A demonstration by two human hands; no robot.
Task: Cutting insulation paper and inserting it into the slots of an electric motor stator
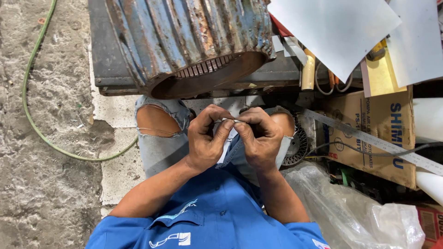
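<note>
Head camera, looking straight down at a seated person in a blue shirt (pixel 207 216) and torn jeans (pixel 161 138).

A cardboard box (pixel 383 133) sits at the right; what it holds cannot be seen. A long steel ruler (pixel 378 144) lies slanted across its top. Below it lies a crumpled clear plastic bag (pixel 350 212), its contents unclear.

Both hands meet above the knees. The left hand (pixel 206 138) and right hand (pixel 259 137) are curled, fingertips pressed together, pinching a small white strip (pixel 229 121) between them. The strip shows only as a thin sliver at the fingertips; a pale piece hangs just beneath the hands.

Just beyond the hands stands a ribbed blue motor housing (pixel 189 37), rusted, its open end facing the person. A green hose (pixel 34 92) curves over the concrete floor (pixel 50 184) at the left.
</note>
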